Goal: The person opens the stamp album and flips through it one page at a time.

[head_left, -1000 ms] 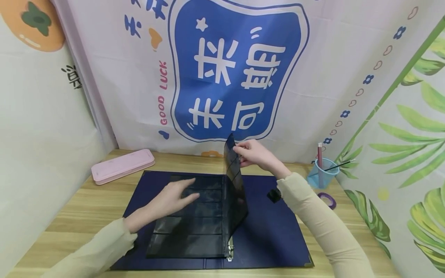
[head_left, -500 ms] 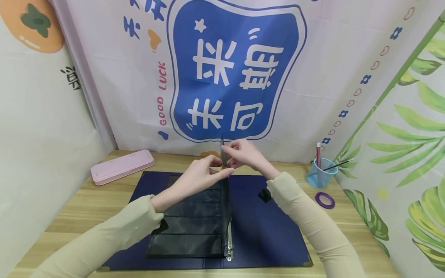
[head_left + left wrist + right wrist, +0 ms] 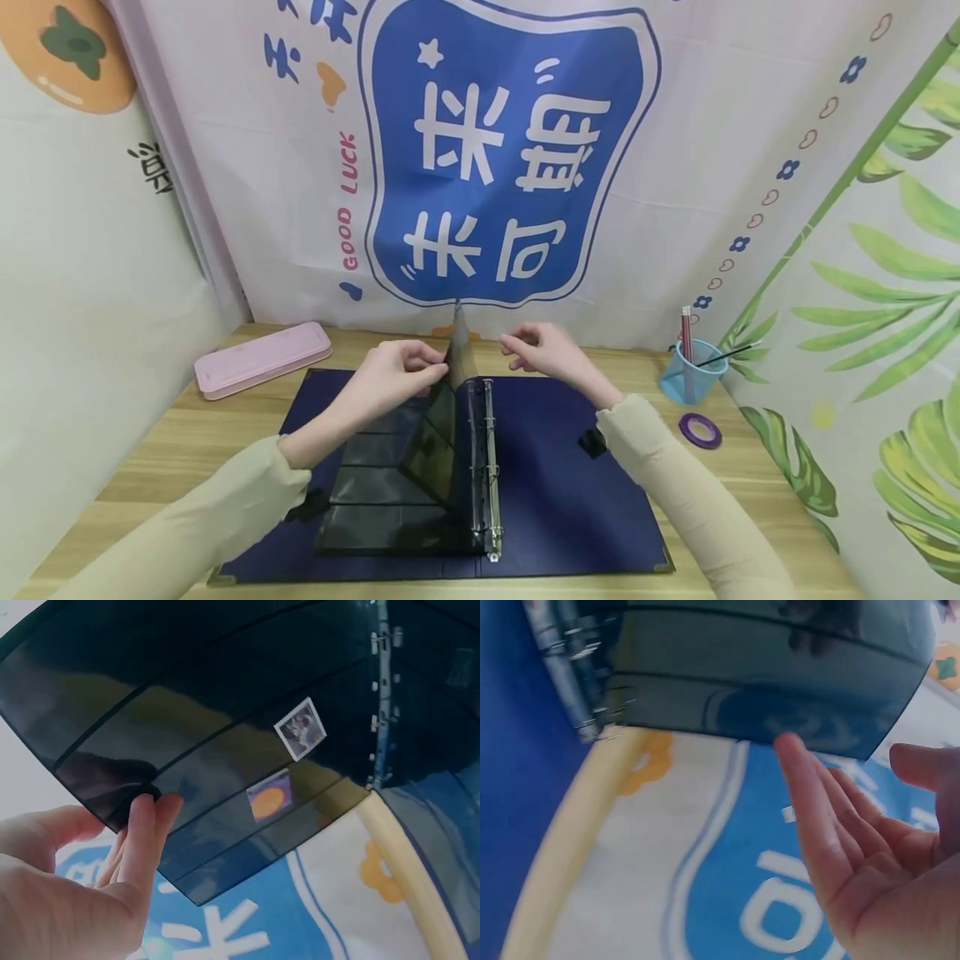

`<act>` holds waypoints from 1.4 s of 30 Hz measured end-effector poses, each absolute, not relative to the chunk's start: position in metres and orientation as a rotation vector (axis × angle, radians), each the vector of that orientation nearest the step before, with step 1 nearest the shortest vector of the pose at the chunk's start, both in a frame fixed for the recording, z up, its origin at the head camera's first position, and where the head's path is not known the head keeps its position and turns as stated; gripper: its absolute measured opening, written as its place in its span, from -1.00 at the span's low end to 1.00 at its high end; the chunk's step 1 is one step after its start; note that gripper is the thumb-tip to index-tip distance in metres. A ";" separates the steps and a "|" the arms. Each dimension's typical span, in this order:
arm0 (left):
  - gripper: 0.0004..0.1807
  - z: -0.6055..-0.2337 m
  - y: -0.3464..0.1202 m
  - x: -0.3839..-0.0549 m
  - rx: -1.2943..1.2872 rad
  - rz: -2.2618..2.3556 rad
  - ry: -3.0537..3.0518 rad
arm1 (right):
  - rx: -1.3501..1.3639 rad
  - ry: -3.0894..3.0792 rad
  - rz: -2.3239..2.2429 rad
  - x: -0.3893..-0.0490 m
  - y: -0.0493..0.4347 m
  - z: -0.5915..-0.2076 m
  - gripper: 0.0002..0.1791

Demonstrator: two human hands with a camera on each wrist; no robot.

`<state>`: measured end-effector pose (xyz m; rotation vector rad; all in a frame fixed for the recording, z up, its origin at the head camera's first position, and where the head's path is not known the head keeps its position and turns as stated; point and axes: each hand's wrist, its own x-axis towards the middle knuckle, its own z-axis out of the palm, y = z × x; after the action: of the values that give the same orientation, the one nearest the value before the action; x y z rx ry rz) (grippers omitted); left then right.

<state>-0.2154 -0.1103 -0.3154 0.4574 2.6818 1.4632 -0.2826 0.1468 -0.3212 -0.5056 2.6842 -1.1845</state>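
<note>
A dark blue ring binder (image 3: 570, 508) lies spread on the table, its metal ring spine (image 3: 492, 475) along the middle. One black pocket page (image 3: 433, 450) stands raised and leans left over other black pages. My left hand (image 3: 390, 371) pinches the outer edge of this page between thumb and fingers. Through the page, the left wrist view shows a stamp with a white toothed edge (image 3: 301, 729) and a purple stamp with an orange shape (image 3: 270, 799). My right hand (image 3: 551, 354) hovers right of the page, holding nothing, fingers loosely bent.
A pink pencil case (image 3: 262, 360) lies at the back left of the wooden table (image 3: 150, 467). On the right stand a light blue pen cup (image 3: 692, 379) with pencils and a purple roll of tape (image 3: 701, 431). A printed cloth (image 3: 510, 150) hangs behind.
The raised page has swung from right of the spine to the left. My left hand came up and took its edge, while my right hand let go and drew back to the right.
</note>
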 end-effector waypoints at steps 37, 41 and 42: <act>-0.54 -0.428 -0.229 -0.203 -0.015 1.589 2.380 | -0.974 2.794 -0.323 -0.249 0.226 -0.482 -0.05; -0.59 -0.445 -0.236 -0.204 -0.004 1.574 2.339 | -0.952 2.781 -0.343 -0.250 0.226 -0.482 -0.05; -0.61 -0.448 -0.237 -0.205 -0.001 1.573 2.331 | -0.952 2.779 -0.344 -0.249 0.226 -0.482 -0.05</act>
<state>-0.2047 -0.2370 -0.4481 -0.0012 2.3315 1.5727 -0.2493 0.2261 -0.4821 -0.9517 2.7786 -0.3441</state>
